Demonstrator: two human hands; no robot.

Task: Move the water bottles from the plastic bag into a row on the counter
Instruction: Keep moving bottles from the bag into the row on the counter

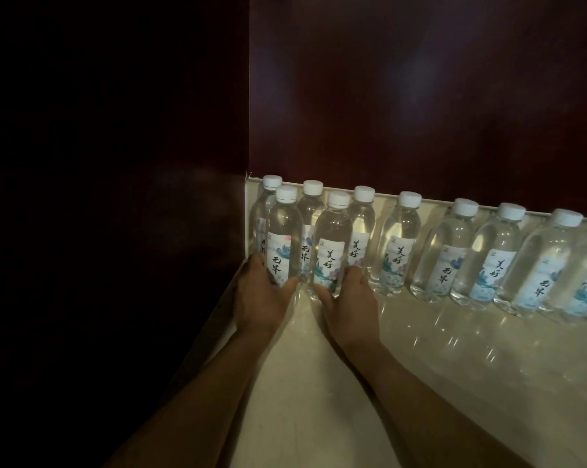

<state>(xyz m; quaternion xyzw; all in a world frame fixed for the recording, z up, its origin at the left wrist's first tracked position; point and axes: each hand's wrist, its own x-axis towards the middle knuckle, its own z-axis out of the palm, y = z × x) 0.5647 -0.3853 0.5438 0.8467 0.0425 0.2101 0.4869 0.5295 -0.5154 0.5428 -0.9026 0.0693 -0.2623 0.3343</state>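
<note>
Left hand: my left hand (261, 295) gripped the base of the front-left water bottle (283, 238), thumb and fingers curled around it below the label.
Right hand: my right hand (347, 298) held the front-right water bottle (331, 248) the same way, low on its body.
Both bottles: upright on the pale counter (319, 383), side by side in the corner, just in front of the back row of bottles (454, 251) lining the dark red wall (420, 96).
</note>
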